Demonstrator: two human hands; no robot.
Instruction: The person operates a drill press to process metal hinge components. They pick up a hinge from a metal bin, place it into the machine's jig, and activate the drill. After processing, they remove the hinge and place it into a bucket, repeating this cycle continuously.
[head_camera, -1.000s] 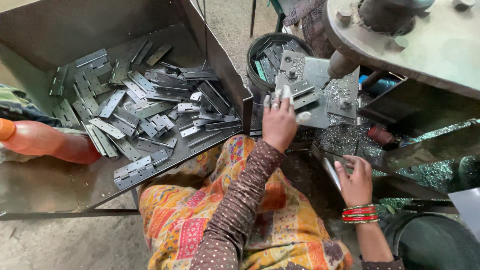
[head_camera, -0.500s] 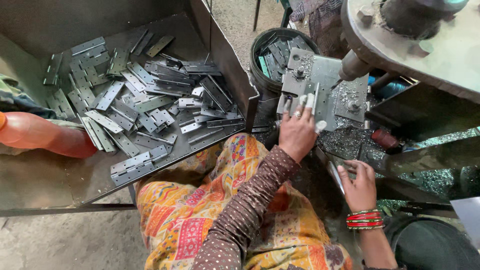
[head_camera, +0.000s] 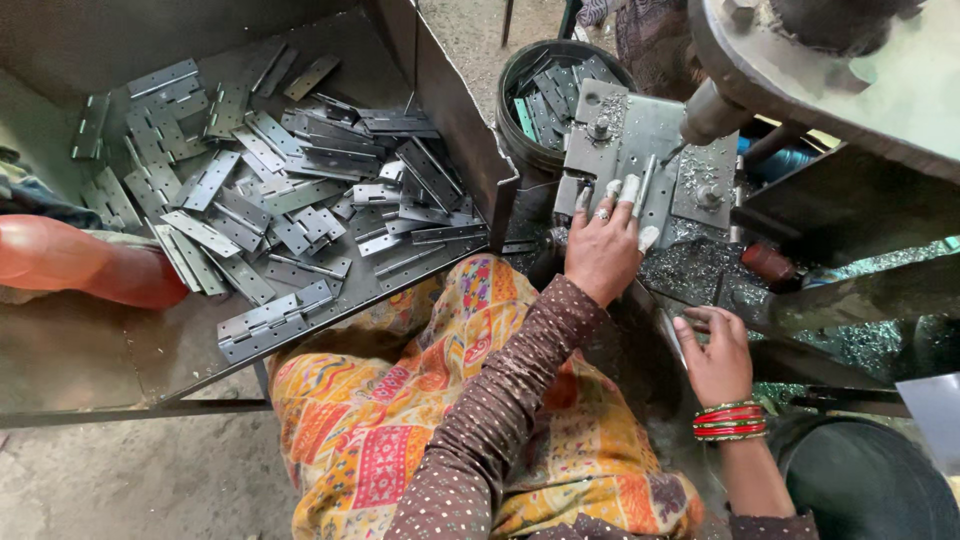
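L hand (head_camera: 603, 248) flat on drill plate (head_camera: 640, 140) w/ fingers extended — R hand (head_camera: 717, 350) curled.

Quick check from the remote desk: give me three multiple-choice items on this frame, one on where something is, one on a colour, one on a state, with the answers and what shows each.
1. Where does the left hand rest?
A. In the tray of hinges
B. On the grey metal jig plate under the drill bit
C. Inside the round bucket

2. What colour are the bangles on the right wrist?
A. Mostly red
B. Blue
C. White

3. How is the right hand at this moment?
A. Flat on the jig plate
B. Lifted over the tray
C. Low beside the machine, fingers curled, off the plate

Answers:
1 B: its fingers lie on the jig plate beside the drill bit.
2 A: red bands with thin green ones.
3 C: it sits by the lap, apart from the plate; what it holds cannot be told.
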